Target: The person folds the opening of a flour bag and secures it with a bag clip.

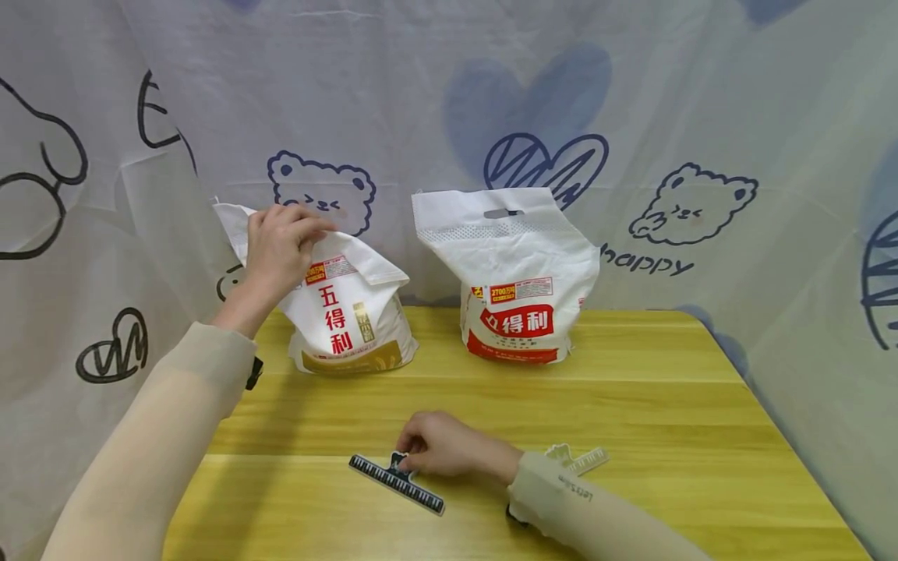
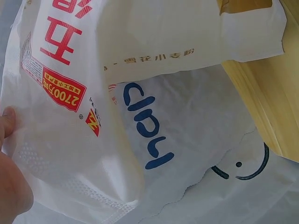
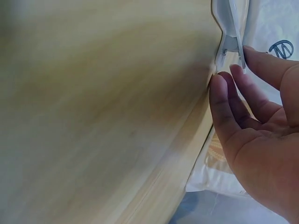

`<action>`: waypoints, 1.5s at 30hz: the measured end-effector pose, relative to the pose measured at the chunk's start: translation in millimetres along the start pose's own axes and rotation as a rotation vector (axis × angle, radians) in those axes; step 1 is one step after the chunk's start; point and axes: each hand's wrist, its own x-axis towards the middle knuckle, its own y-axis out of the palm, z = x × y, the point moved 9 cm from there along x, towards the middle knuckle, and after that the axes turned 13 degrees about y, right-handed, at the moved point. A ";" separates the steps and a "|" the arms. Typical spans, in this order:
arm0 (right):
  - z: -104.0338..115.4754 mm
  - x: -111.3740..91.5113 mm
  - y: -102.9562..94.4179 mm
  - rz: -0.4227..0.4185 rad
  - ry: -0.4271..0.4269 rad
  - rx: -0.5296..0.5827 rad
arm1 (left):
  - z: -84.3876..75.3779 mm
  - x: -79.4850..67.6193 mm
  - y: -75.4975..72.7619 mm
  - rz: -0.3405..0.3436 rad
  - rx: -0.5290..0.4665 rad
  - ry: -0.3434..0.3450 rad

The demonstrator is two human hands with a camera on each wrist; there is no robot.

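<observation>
The left hand (image 1: 281,241) gripped the top of the left bag (image 1: 337,312), which stood near the far edge of the table (image 1: 652,389); the right hand (image 1: 449,444) pinched the handle of the black clip (image 1: 397,483) between thumb and fingers, nearer than that bag (whether the clip touched the table could not be told); the white clip (image 1: 588,462) lay just past the right sleeve (image 1: 603,506); the right bag (image 1: 519,261) stood beside the left one, before a printed cloth (image 1: 393,101).
</observation>
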 end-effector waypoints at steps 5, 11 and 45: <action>1.6 -1.2 0.5 -0.002 0.009 0.001 | -0.9 0.4 -0.3 -0.003 0.002 0.004; 1.7 -3.9 0.8 0.012 0.037 0.050 | -1.6 -0.3 -0.3 0.002 0.001 -0.001; 4.7 -17.3 -26.8 -0.120 0.060 0.215 | -3.2 -3.3 -1.3 0.015 -0.009 -0.008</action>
